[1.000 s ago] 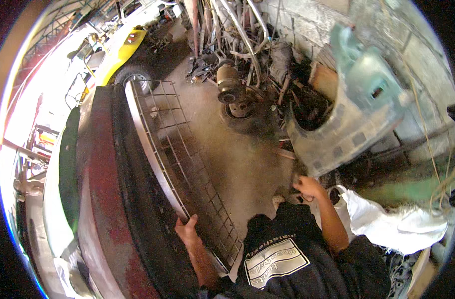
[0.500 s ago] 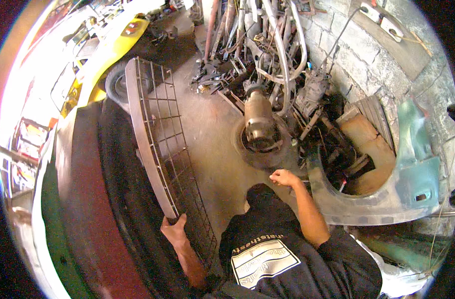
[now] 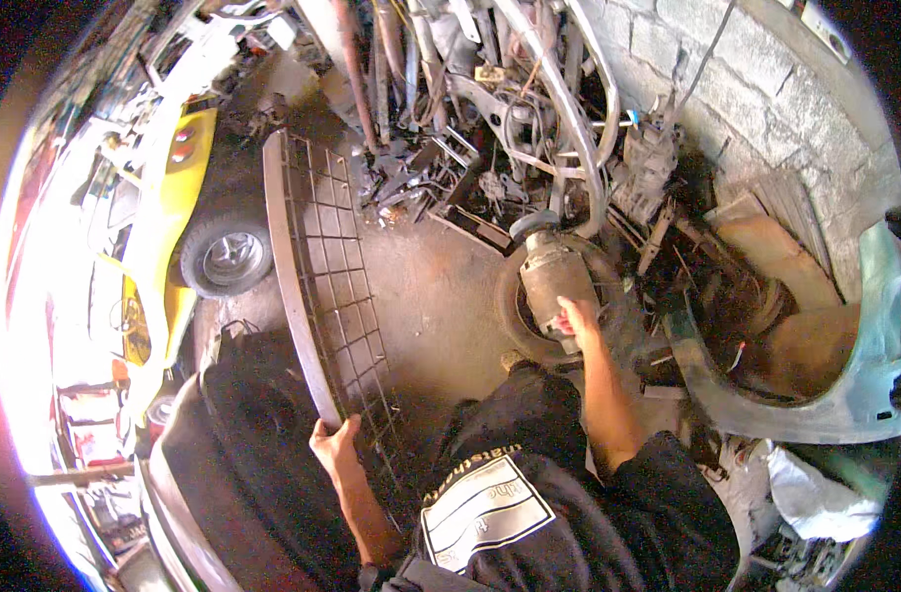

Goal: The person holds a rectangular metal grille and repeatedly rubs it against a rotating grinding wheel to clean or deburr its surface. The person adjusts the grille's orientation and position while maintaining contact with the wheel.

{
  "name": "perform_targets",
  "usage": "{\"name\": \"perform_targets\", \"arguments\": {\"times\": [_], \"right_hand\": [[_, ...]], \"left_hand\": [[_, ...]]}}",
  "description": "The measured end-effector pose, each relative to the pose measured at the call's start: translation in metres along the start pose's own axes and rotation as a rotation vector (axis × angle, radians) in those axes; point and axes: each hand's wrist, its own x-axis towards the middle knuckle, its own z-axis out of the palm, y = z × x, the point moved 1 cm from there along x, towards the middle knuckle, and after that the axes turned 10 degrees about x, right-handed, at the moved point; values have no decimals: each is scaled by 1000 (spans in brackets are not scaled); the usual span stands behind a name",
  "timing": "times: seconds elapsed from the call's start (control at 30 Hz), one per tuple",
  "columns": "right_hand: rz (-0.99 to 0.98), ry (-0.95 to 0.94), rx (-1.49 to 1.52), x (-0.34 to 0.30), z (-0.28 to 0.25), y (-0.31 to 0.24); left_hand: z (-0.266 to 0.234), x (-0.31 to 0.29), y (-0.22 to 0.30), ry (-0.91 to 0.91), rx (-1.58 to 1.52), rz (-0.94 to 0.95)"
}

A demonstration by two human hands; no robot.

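Note:
My left hand is closed on the near end of a long metal grille, which has a flat, curved edge strip and a wire grid along its right side. The grille slants away from me, its far end raised toward the back left. My right hand hangs in front of a rusty metal cylinder that stands on a tire. Its fingers are curled. Whether they hold anything or touch the cylinder, I cannot tell.
A yellow vehicle with a front wheel stands at the left, behind a dark padded shape. Metal tubes and scrap parts are heaped at the back. A pale blue-green fender lies at the right, near a block wall.
The view has shifted; more of the yellow vehicle's wheel shows. My right hand has gone from below the cylinder to in front of it. My left hand still grips the grille.

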Motion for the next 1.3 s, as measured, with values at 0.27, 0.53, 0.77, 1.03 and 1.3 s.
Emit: {"name": "perform_targets", "arguments": {"times": [0.27,0.53,0.77,1.03,1.3], "right_hand": [[291,-97,139,88,47,104],[128,696,680,236,23,255],[-526,763,1372,302,10,313],[13,1207,-16,218,147,184],[121,1351,-527,218,145,-72]], "left_hand": [[75,200,23,-231,29,207],[206,434,-4,-483,336,74],[230,576,-36,-641,1023,590],[249,614,-40,-705,1114,441],[288,587,-44,-693,1171,324]]}}
